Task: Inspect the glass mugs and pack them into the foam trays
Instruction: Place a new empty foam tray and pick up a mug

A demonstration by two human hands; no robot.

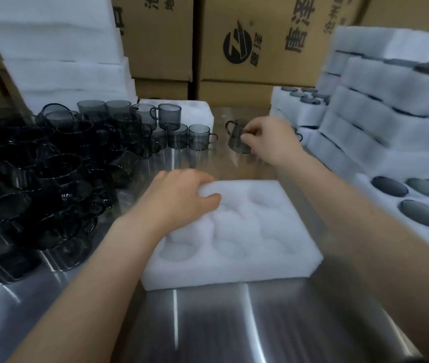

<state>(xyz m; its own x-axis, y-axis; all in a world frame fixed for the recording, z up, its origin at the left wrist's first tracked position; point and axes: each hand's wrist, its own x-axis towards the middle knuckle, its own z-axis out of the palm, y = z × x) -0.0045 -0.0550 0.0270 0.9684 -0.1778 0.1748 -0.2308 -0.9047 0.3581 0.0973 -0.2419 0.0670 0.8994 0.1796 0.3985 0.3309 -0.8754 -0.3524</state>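
Backing the steel table (208, 323) are cardboard boxes (260, 48); left hand (179, 197) grips foam tray (234, 273), right hand (271, 140) pinches mug (237, 138).

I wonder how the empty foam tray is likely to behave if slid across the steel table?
The foam tray looks light, so it would probably slide easily on the smooth steel table. As it is soft white foam with hollowed pockets, it may flex if lifted by the corner the left hand grips.

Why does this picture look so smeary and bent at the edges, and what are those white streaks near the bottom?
Head view: the wide-angle lens bows the foam stacks outward; light glares in streaks off the steel table; the right hand at the mug is slightly blurred; the mug pile looks dark.
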